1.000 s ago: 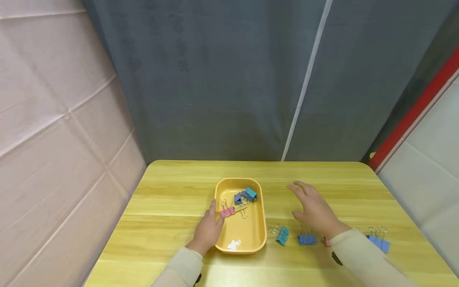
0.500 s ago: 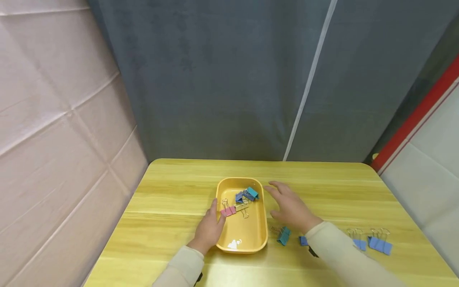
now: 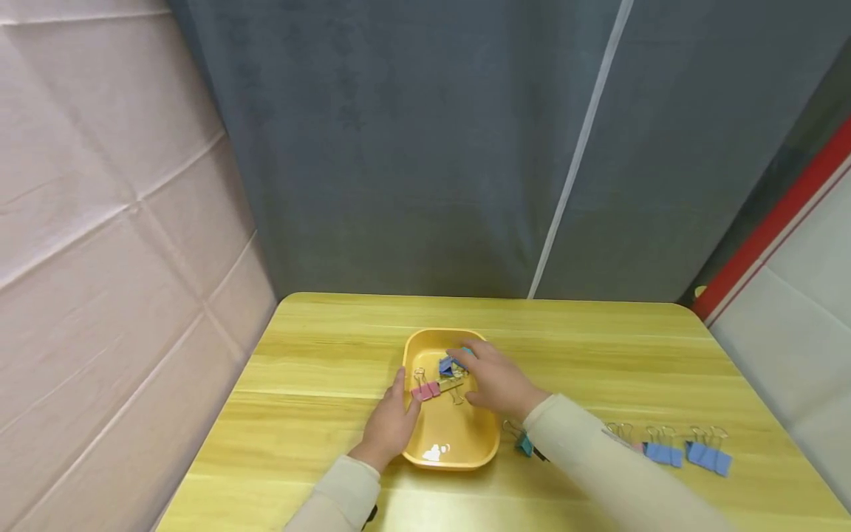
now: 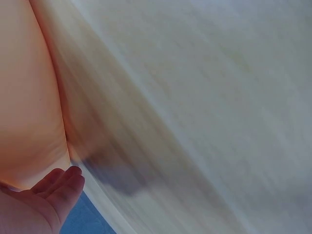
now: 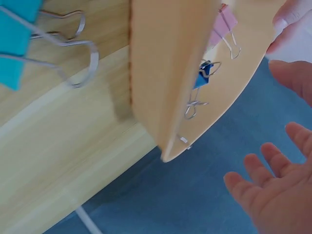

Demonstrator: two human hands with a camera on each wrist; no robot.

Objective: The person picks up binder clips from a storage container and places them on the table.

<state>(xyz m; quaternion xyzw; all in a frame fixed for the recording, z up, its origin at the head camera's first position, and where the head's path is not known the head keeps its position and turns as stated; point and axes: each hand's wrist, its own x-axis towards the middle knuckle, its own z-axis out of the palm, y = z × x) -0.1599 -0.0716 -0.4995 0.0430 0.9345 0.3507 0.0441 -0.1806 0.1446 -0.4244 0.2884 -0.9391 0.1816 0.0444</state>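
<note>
A yellow tray (image 3: 449,443) stands on the table with several binder clips inside: a pink clip (image 3: 425,391), a pale yellow clip (image 3: 450,385), a blue clip (image 3: 446,366) and a teal one partly behind the fingers. At its left rim my left hand (image 3: 388,423) holds the wall, thumb inside and fingers along the outside. Above the tray's right side hovers my right hand (image 3: 497,382). Its spread fingers (image 5: 256,170) carry nothing in the right wrist view. Just right of the tray lies a teal clip (image 3: 524,445), partly covered by my right sleeve.
Two blue binder clips (image 3: 662,454) (image 3: 708,458) lie farther right, beside a mostly covered pink clip (image 3: 638,447). A grey curtain (image 3: 399,162) hangs behind the wooden table (image 3: 319,369). A pale cloth wall (image 3: 120,295) borders the left.
My right hand has moved left, from the table right of the tray to over the tray. My left hand has stayed at the rim. A blue clip is now hidden by the right sleeve.
</note>
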